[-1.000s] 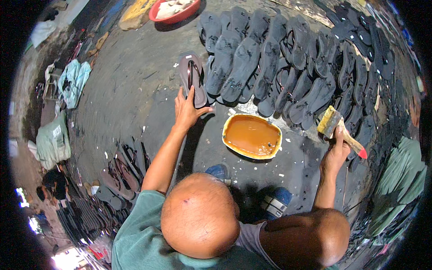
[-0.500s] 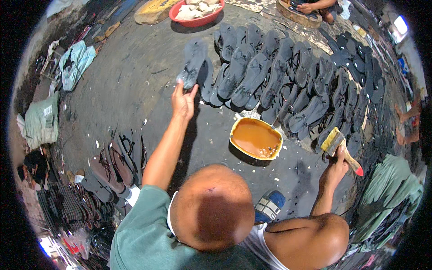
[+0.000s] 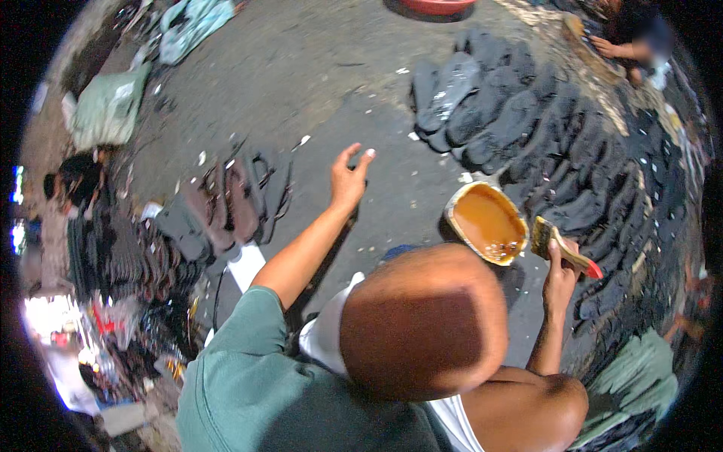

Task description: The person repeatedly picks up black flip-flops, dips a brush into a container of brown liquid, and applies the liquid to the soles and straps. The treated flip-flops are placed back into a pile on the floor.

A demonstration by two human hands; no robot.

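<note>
My left hand (image 3: 349, 177) reaches over the dark floor with nothing in it, its thumb and fingers apart. My right hand (image 3: 561, 275) grips a wide flat paintbrush (image 3: 544, 237) with yellowish, glue-stained bristles and a red handle tip. Just left of the brush stands a tub (image 3: 455, 220) with a yellowish rim, holding amber, glue-like liquid (image 3: 486, 215). Beyond the tub, rows of dark sandals (image 3: 504, 124) overlap on the floor. One sole at the far left of the rows, a wet-looking sole (image 3: 456, 79), shines with highlights.
Brown and black sandals (image 3: 242, 200) lie on the left, next to stacked dark soles (image 3: 132, 252). A red basin (image 3: 439, 6) sits at the far edge. Green cloth (image 3: 636, 384) lies at the lower right. Another person's hand (image 3: 602, 47) shows at the far right.
My left hand has let go of the dark sandal sole, which now appears to lie with the others, and has drawn back. The view has turned left; the brush stays in my right hand.
</note>
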